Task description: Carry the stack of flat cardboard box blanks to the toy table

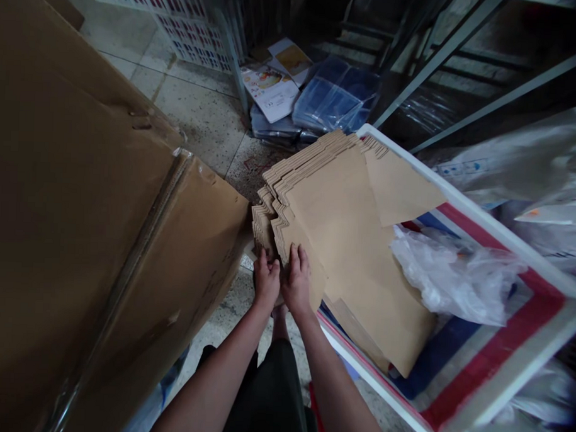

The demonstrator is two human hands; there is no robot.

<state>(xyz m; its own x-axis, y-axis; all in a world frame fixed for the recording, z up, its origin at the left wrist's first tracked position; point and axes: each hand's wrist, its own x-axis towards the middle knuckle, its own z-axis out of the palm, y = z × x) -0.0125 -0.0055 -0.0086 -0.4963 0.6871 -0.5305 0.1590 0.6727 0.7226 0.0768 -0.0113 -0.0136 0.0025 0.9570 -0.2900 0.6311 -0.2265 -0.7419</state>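
A thick stack of flat brown cardboard blanks (336,199) with notched edges lies across a white-rimmed bin, fanned out in steps toward its left end. My left hand (267,279) is closed at the near edge of a narrower bunch of blanks (263,228), at the stack's left side. Close beside it, my right hand (297,280) has its fingers on top of the main stack's edge, thumb underneath or at the side. The thumbs and the undersides of the gripped blanks are partly hidden.
The bin (494,399) has a red, white and blue striped lining and holds a crumpled clear plastic bag (456,272). A large carton (103,235) stands on the left. Beyond are blue plastic-wrapped packs (334,95), printed sheets (268,89), a white basket (190,30) and metal rack legs (439,64).
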